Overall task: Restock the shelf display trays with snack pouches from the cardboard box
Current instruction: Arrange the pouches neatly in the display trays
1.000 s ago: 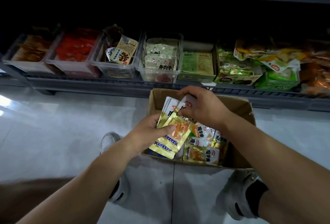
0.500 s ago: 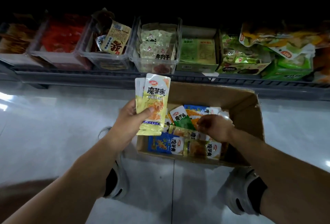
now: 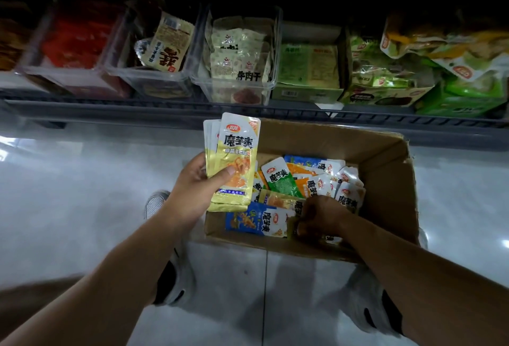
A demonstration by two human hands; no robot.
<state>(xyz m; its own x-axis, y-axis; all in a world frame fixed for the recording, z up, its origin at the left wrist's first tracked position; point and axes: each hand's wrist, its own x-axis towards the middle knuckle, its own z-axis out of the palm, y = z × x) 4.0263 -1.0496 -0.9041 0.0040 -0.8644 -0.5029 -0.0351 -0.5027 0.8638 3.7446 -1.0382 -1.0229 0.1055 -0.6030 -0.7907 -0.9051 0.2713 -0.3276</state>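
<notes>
Left hand (image 3: 198,191) grasps a fanned stack of yellow pouches (image 3: 237,158), with the thumb across the front. The stack is upright over the left side of the box (image 3: 385,180). Right hand (image 3: 321,216) is down inside the box, knuckles up, fingers curled among the loose pouches (image 3: 325,183). Whether it grasps one cannot be told.

The box stands open on the floor (image 3: 82,194), just in front of the shelf (image 3: 165,111). Its contents lie flat and overlapping, among them a green pouch (image 3: 281,180) and a blue pouch (image 3: 248,219).

On the shelf, clear trays (image 3: 154,83) stand side by side:
- One holds red packs (image 3: 77,39).
- One holds a tan pouch (image 3: 169,45), which leans upright.
- One holds pale pouches (image 3: 239,50).

To their right are green cartons (image 3: 308,70) and large bags (image 3: 446,45). Grey shoes (image 3: 179,276) stand on the tiles at either side of the box's near edge.
</notes>
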